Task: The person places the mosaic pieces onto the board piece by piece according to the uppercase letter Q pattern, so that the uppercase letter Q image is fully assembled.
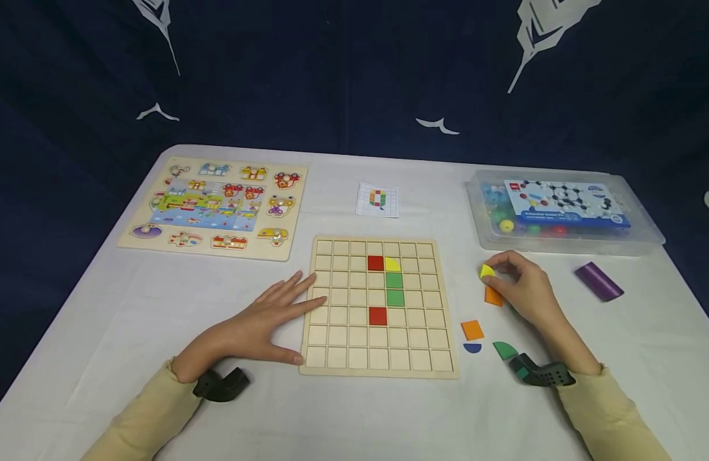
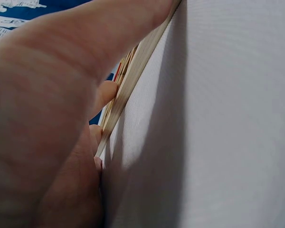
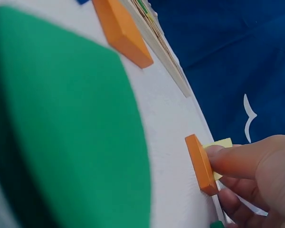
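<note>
A square wooden grid board (image 1: 354,352) lies mid-table with two red squares, one yellow quarter-round and two green squares set in its cells. My left hand (image 1: 262,323) rests with spread fingers along its left edge, thumb near the lower corner; the left wrist view shows the board's side edge (image 2: 133,78) against the fingers. Right of the board, my right hand (image 1: 524,285) pinches a yellow piece (image 1: 486,271) between thumb and fingers. An orange square (image 1: 493,296) lies just under that hand, and the right wrist view shows this orange block (image 3: 201,164) beside the thumb.
Nearer me lie another orange square (image 1: 472,330), a blue half-round (image 1: 472,348) and a green quarter-round (image 1: 505,350). A small pattern card (image 1: 363,200) lies behind the board. A picture puzzle (image 1: 216,251), a clear plastic box (image 1: 562,243) and a purple half-cylinder (image 1: 599,282) stand around.
</note>
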The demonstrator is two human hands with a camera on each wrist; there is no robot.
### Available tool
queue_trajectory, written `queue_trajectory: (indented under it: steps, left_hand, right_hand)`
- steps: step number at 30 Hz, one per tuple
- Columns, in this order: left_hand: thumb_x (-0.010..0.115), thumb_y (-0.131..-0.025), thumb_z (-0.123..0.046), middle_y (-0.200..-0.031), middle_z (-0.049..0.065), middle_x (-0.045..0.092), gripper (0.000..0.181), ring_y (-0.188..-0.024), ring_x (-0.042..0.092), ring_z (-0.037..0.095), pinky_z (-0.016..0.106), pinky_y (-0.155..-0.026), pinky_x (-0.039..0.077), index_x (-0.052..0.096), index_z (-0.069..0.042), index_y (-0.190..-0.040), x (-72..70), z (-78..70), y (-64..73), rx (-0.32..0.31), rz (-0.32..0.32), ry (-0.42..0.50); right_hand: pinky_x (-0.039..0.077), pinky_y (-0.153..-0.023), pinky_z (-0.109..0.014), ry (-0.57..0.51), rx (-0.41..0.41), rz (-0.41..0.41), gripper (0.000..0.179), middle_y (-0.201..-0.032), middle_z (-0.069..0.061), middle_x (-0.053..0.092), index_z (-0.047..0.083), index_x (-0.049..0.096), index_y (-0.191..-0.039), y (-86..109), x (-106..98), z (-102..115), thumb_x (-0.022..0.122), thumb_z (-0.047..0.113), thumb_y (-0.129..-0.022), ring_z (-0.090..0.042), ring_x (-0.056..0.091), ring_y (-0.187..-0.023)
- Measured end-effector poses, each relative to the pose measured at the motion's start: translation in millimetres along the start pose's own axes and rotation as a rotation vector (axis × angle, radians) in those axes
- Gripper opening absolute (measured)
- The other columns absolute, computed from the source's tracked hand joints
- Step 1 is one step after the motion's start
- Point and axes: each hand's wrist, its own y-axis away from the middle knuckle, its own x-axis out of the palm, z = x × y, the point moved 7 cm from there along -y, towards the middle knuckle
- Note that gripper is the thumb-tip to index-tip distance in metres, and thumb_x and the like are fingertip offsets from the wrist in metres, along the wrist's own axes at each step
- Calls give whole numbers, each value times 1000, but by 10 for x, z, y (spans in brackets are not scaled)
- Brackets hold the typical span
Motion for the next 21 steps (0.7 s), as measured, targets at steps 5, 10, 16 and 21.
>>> queue_trajectory:
  steps: [5, 10, 16, 21]
  left_hand:
    - [78, -70, -48, -156, 5, 2, 94, -140, -7, 26, 50, -107, 3, 31, -20, -148, 2, 1, 4, 3, -7, 6]
    - [79, -70, -46, -156, 5, 2, 94, -140, -7, 26, 51, -107, 3, 32, -21, -147, 21, -2, 22, -5, -16, 19]
    - [78, -70, -47, -156, 6, 3, 94, -140, -6, 27, 52, -107, 3, 33, -20, -147, 38, -17, 29, 3, -17, 23]
    - [79, -69, -47, -156, 5, 3, 95, -140, -7, 26, 51, -107, 3, 33, -21, -147, 20, -2, 2, 3, -21, 21]
  right_hand:
    - [44, -58, -14, -36, -28, 2, 12, -83, -11, 64, 1, 64, -92, -19, -46, 50, 70, -1, -81, -15, 56, -68]
    - [46, -64, -10, -114, -62, 23, 9, -85, -7, 65, 4, 65, -92, -95, -34, 132, 67, 0, -84, -9, 59, -71]
    - [48, -67, -13, -191, -94, 109, 10, -91, -10, 65, 1, 66, -97, -235, 100, 446, 64, 2, -87, -15, 62, -79]
    - [47, -75, -18, -232, -143, 191, 14, -99, -9, 66, 2, 67, -102, -431, 288, 804, 60, 5, -91, -18, 60, -88]
